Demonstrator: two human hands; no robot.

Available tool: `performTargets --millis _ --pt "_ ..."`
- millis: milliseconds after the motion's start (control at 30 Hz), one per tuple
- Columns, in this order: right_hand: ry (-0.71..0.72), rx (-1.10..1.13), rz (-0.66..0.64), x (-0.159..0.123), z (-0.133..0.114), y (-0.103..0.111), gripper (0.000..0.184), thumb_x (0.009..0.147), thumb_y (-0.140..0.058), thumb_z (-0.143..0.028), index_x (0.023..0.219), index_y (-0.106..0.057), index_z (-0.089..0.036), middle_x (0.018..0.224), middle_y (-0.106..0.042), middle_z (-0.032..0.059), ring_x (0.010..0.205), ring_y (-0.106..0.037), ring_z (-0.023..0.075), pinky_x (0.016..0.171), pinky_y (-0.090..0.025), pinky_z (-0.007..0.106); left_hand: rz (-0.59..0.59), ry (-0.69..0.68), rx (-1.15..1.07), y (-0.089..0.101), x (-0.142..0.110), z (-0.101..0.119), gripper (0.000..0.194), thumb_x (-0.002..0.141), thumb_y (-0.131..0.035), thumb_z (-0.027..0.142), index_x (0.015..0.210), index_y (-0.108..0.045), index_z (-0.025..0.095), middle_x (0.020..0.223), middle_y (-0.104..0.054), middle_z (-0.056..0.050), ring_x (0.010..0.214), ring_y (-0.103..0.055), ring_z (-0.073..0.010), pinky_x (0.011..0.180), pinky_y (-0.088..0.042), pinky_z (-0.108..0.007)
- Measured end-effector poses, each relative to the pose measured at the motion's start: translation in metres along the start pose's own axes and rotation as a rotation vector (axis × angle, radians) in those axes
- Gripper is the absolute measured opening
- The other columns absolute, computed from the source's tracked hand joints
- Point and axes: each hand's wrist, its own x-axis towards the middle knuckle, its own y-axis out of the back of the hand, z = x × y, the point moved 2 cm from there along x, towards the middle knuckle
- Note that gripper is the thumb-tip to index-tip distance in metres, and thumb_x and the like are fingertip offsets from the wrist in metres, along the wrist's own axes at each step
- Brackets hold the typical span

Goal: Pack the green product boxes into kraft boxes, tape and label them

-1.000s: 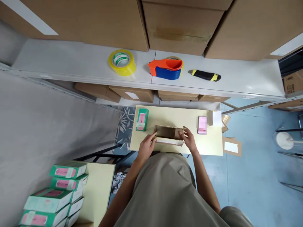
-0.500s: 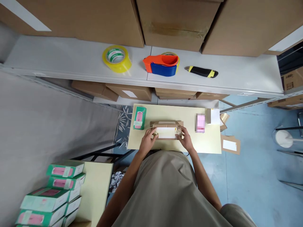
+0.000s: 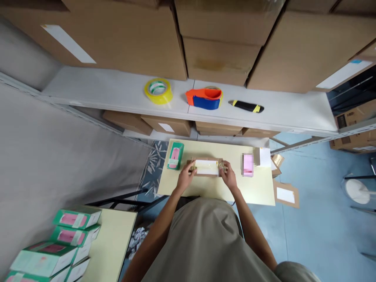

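Note:
A small brown cardboard box [image 3: 206, 167] with a white label on its upper face lies on the pale yellow table [image 3: 229, 188]. Its lid looks closed, and clear tape shows at both ends. My left hand [image 3: 186, 174] grips the left end, thumb and fingers on the corners. At the right end, my right hand [image 3: 229, 174] holds the box in the same manner. A green box with a pink picture [image 3: 175, 156] stands left of the cardboard box. To the right are a pink, blurred-out item [image 3: 248, 164] and a white box [image 3: 263, 157].
Above the table, a grey shelf [image 3: 117, 88] carries a yellow tape roll [image 3: 158, 91], an orange and blue tape dispenser [image 3: 204, 98], a utility knife [image 3: 246, 106] and large cartons [image 3: 132, 43]. Several green boxes [image 3: 70, 237] are stacked on a side table [image 3: 116, 231] at lower left.
One second ago the cardboard box was open with its inside showing. Its lid has since come down, the labelled face now lies flat on top, and both hands have stayed at its ends.

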Motion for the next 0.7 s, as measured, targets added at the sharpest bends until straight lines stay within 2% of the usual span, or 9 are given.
performTargets --millis 100,167,200,300,400,433,500,600,700 --pt "0.018 -0.068 0.002 -0.002 -0.004 -0.002 0.051 0.100 -0.050 -0.053 0.144 -0.055 -0.027 0.135 -0.073 0.0156 0.104 -0.076 0.0333 0.091 -0.063 0.050 0.023 -0.003 -0.006 -0.003 -0.006 -0.002 0.050 0.094 -0.066 0.020 0.143 -0.068 0.027 0.146 -0.070 -0.012 0.131 -0.069 -0.0276 0.108 -0.060 -0.046" --pt "0.091 -0.170 0.098 0.010 -0.024 0.004 0.044 0.096 -0.056 -0.051 0.132 -0.065 -0.028 0.146 -0.065 0.0188 0.127 -0.069 0.0395 0.107 -0.057 0.059 0.085 -0.055 0.042 -0.001 0.004 0.008 0.050 0.089 -0.066 0.016 0.138 -0.069 0.024 0.140 -0.072 -0.013 0.133 -0.068 -0.0295 0.114 -0.057 -0.051" --pt "0.160 -0.201 0.144 0.019 -0.043 0.008 0.041 0.096 -0.058 -0.050 0.130 -0.067 -0.028 0.152 -0.061 0.0197 0.138 -0.063 0.0417 0.115 -0.051 0.062 0.128 -0.091 0.061 0.003 0.013 0.019 0.049 0.089 -0.066 0.015 0.137 -0.069 0.023 0.139 -0.072 -0.014 0.134 -0.067 -0.0305 0.116 -0.055 -0.053" --pt "0.437 -0.245 0.247 0.052 -0.127 0.028 0.044 0.103 -0.054 -0.047 0.141 -0.064 -0.027 0.163 -0.053 0.0188 0.153 -0.047 0.0417 0.125 -0.039 0.067 0.248 -0.237 0.066 0.029 0.050 0.074 0.044 0.097 -0.061 0.020 0.142 -0.065 0.021 0.142 -0.069 -0.016 0.138 -0.064 -0.0317 0.118 -0.053 -0.055" --pt "0.696 -0.359 0.307 0.091 -0.224 0.045 0.052 0.107 -0.050 -0.041 0.155 -0.054 -0.021 0.169 -0.046 0.0183 0.159 -0.038 0.0378 0.130 -0.033 0.061 0.303 -0.368 0.002 0.068 0.088 0.148 0.040 0.105 -0.057 0.026 0.144 -0.064 0.025 0.142 -0.069 -0.013 0.133 -0.067 -0.0285 0.117 -0.055 -0.051" --pt "0.739 -0.413 0.313 0.106 -0.251 0.047 0.055 0.107 -0.049 -0.039 0.158 -0.051 -0.017 0.169 -0.045 0.0196 0.160 -0.037 0.0376 0.131 -0.031 0.060 0.320 -0.397 -0.027 0.080 0.099 0.170 0.038 0.105 -0.057 0.027 0.142 -0.065 0.026 0.140 -0.069 -0.013 0.130 -0.069 -0.0275 0.115 -0.056 -0.049" --pt "0.731 -0.536 0.291 0.140 -0.287 0.047 0.058 0.106 -0.049 -0.031 0.159 -0.047 -0.009 0.165 -0.048 0.0240 0.156 -0.041 0.0389 0.129 -0.033 0.058 0.339 -0.461 -0.064 0.099 0.116 0.206 0.036 0.105 -0.058 0.025 0.140 -0.067 0.025 0.141 -0.069 -0.013 0.130 -0.068 -0.0268 0.113 -0.057 -0.047" --pt "0.579 -0.718 0.186 0.183 -0.305 0.038 0.058 0.098 -0.057 -0.022 0.150 -0.050 0.004 0.146 -0.061 0.0329 0.144 -0.051 0.0428 0.126 -0.035 0.059 0.337 -0.497 -0.085 0.109 0.127 0.231 0.034 0.103 -0.059 0.022 0.135 -0.069 0.022 0.137 -0.070 -0.013 0.130 -0.068 -0.0272 0.111 -0.059 -0.045" --pt "0.570 -0.773 0.147 0.205 -0.300 0.033 0.055 0.094 -0.058 -0.013 0.146 -0.053 0.005 0.140 -0.065 0.0340 0.141 -0.053 0.0419 0.129 -0.029 0.060 0.289 -0.478 -0.102 0.102 0.121 0.224 0.031 0.102 -0.060 0.020 0.130 -0.072 0.021 0.132 -0.073 -0.013 0.125 -0.071 -0.0279 0.110 -0.060 -0.047"
